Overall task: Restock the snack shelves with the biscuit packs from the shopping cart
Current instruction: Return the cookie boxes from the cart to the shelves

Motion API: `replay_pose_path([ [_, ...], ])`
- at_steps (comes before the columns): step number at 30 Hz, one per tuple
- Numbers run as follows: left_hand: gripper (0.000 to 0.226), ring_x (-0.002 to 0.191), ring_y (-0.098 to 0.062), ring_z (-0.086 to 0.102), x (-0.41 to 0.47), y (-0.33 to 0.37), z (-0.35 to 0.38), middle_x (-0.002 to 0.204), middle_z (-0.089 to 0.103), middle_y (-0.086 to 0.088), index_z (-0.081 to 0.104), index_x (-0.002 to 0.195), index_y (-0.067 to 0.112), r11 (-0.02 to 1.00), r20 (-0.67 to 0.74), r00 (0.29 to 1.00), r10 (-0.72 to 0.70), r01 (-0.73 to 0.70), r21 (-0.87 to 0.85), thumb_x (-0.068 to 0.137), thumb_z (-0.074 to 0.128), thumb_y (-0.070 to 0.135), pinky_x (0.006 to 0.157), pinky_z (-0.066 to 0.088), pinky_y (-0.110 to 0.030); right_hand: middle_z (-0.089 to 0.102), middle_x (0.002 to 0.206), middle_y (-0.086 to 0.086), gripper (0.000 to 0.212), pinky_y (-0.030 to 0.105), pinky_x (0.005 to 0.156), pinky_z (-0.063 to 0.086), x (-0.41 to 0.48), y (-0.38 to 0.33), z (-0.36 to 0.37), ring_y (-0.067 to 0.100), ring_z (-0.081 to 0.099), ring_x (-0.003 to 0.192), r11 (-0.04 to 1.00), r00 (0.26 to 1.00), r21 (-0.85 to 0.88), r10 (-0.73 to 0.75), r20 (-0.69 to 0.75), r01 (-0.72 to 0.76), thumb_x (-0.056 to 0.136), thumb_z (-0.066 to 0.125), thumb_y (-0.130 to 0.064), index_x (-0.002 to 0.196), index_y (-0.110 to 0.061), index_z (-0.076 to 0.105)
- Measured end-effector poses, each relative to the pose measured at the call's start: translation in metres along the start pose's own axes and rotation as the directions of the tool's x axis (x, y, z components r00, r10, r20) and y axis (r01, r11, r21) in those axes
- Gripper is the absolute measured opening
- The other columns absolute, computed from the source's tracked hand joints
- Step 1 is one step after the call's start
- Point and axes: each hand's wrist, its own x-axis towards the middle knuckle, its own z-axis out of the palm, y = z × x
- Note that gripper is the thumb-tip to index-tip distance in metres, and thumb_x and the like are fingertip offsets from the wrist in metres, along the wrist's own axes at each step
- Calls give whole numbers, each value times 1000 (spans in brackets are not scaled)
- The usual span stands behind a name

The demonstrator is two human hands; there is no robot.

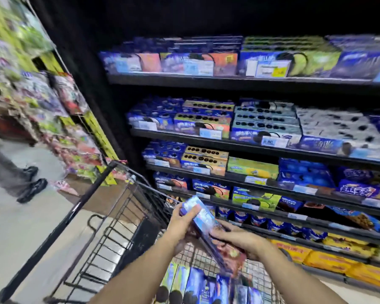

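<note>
Two hands are gripping one long blue biscuit pack [203, 216] above the shopping cart [90, 191], holding it tilted, with its far end higher and pointing toward the shelves [180, 138]. The left hand [181, 220] is curling its fingers round the upper end of the pack, thumb on the near face. The right hand [237, 239] is clasping the lower part, where a reddish-brown printed surface is showing (motion blur is making it impossible to tell whether that is a second pack or the same one). Down in the cart's wire basket, more packs [193, 281] are standing on end, close together, just below the forearms. The shelves are rising to the right of the cart, each level carrying rows of blue boxes with price tags along the front edges. Yellow packs [329, 260] are lying on the lowest level. At far left, a person's dark shoes [32, 189] are standing on the pale floor.
</note>
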Motion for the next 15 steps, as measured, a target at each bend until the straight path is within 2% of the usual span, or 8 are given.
replay_pose_path([
  [1, 58, 55, -21, 60, -3, 5, -7, 93, 69, -14, 49, 126, 17, 998, -60, 998, 33, -36, -46, 82, 82, 34, 53, 52, -33, 74, 114, -4, 61, 28, 73, 55, 1, 0, -2, 13, 70, 90, 1000, 1000, -11, 14, 13, -13, 74, 81, -42, 131, -32, 58],
  [3, 50, 73, -27, 64, -5, 14, -22, 106, 70, -19, 51, 121, 16, 985, -195, 977, 90, -117, -130, 83, 81, 30, 70, 56, -49, 73, 117, 3, 68, 32, 76, 53, 4, 5, -8, 15, 68, 89, 999, 998, 15, 37, 44, -38, 68, 88, -49, 129, -34, 61],
  [4, 47, 83, -30, 65, -6, 17, -30, 111, 69, -21, 52, 120, 16, 974, -260, 960, 103, -151, -172, 84, 80, 29, 80, 54, -54, 72, 121, 9, 71, 38, 83, 56, 8, 9, -11, 19, 69, 94, 996, 998, 76, 44, 50, -48, 63, 93, -47, 126, -33, 63],
  [6, 51, 92, -33, 65, -6, 21, -43, 116, 68, -21, 51, 124, 15, 951, -328, 940, 96, -184, -249, 85, 79, 28, 83, 50, -54, 64, 131, 20, 80, 52, 99, 52, 20, 17, -8, 33, 64, 114, 975, 999, 217, 39, 5, -39, 58, 98, -33, 128, -28, 61],
  [9, 52, 104, -35, 66, -1, 23, -60, 122, 67, -21, 50, 127, 18, 941, -295, 952, 78, -168, -294, 86, 79, 30, 89, 52, -58, 67, 126, 21, 79, 44, 79, 60, 40, 17, 14, 37, 71, 103, 933, 1000, 360, 12, -8, -8, 64, 95, -13, 132, -21, 56],
  [11, 49, 108, -38, 68, 5, 26, -72, 119, 69, -18, 51, 124, 25, 934, -218, 974, 67, -139, -330, 85, 79, 30, 85, 56, -58, 69, 122, 21, 79, 40, 71, 60, 49, 9, 31, 35, 73, 94, 931, 1000, 363, -18, -14, 22, 61, 98, -12, 129, -23, 60],
  [13, 52, 106, -37, 70, 12, 31, -89, 118, 71, -17, 51, 126, 27, 938, -142, 987, 70, -114, -327, 83, 80, 31, 87, 56, -55, 72, 118, 15, 81, 38, 70, 57, 55, -1, 44, 30, 73, 92, 959, 991, 266, -72, -114, 100, 49, 103, -24, 121, -29, 66],
  [15, 56, 105, -32, 71, 24, 37, -108, 117, 72, -15, 52, 128, 25, 947, -69, 995, 73, -91, -307, 80, 80, 32, 94, 55, -54, 74, 113, 11, 78, 38, 80, 54, 60, -12, 56, 31, 72, 100, 973, 967, 167, -123, -222, 162, 44, 103, -34, 113, -34, 68],
])
